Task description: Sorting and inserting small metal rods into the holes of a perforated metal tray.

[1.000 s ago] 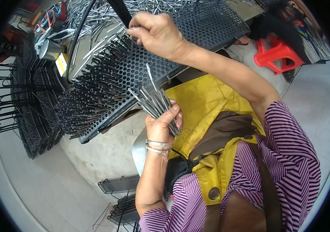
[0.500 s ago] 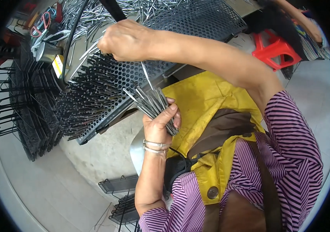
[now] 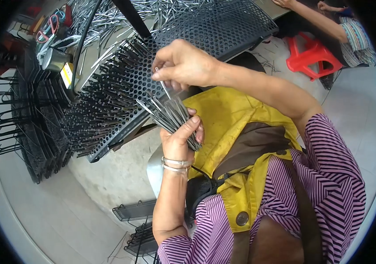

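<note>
My left hand [image 3: 182, 137], two pale bangles at its wrist, is closed around a bundle of thin grey metal strips [image 3: 170, 115] fanning out at the top. Just above the bundle, my right hand [image 3: 187, 65] pinches one slender metal strip [image 3: 165, 89] between thumb and fingertips. The strip's lower end meets the top of the bundle. Beyond both hands lies a black perforated metal rack [image 3: 223, 31]. Many dark thin rods [image 3: 104, 101] stand packed in the holes at its left part.
Loose silvery strips [image 3: 104, 17] cover the table behind the rack. Scissors [image 3: 49, 27], a metal can [image 3: 55, 59] and black wire racks with hooks [image 3: 33, 123] are on the left. A red stool [image 3: 313, 57] and another person's arm [image 3: 318, 17] are at the upper right.
My right hand has come back from above the standing rods, toward me and rightward, to the bundle's top. My left hand stays nearly still. The other person's arm has shifted at the upper right.
</note>
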Demonstrator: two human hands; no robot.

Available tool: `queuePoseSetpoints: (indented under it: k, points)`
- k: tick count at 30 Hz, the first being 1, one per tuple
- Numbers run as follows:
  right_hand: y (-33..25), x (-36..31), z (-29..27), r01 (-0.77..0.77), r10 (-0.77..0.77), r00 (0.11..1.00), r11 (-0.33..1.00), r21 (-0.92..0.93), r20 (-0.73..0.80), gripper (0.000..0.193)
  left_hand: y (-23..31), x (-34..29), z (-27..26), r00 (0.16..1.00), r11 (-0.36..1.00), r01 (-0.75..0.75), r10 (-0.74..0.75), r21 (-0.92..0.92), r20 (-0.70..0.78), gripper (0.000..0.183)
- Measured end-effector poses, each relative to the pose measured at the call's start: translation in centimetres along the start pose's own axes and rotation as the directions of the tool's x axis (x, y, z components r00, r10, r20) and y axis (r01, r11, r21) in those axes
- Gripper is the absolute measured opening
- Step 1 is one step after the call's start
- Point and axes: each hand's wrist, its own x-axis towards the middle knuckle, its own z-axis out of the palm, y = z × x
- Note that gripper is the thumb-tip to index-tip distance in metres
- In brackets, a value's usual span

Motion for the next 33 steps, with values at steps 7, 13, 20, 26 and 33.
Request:
queuePoseSetpoints:
  k: [7,13,20,26,33]
  points:
    - [0.0,1.3,-0.8,0.28,-0.235,0.93,0.951,0.131,-0.284,0.01,0.0,0.1,-0.1,0.999,1.0,0.027,-0.027,-0.014,-0.019,0.021]
    - [0.4,4.8,1.0,0.496,-0.5,0.729,0.857,-0.143,-0.467,0.009,0.1,0.0,0.0,0.998,0.997,0.065,-0.066,-0.049,-0.021,0.02]
    - [0.5,6.0,2.1,0.623,-0.87,0.428,0.48,-0.617,-0.245,0.005,0.2,0.0,0.1,0.997,0.991,0.079,-0.081,-0.112,-0.018,0.017]
    - [-0.4,6.1,3.0,0.492,-0.76,0.648,0.374,-0.786,0.044,0.006,0.1,0.0,-0.1,0.996,0.995,0.083,-0.084,-0.062,-0.006,0.019]
    - [-1.7,5.6,2.1,0.518,-0.71,0.694,0.375,-0.769,0.121,0.006,0.0,-0.1,0.1,0.996,0.996,0.085,-0.084,-0.038,0.027,0.02]
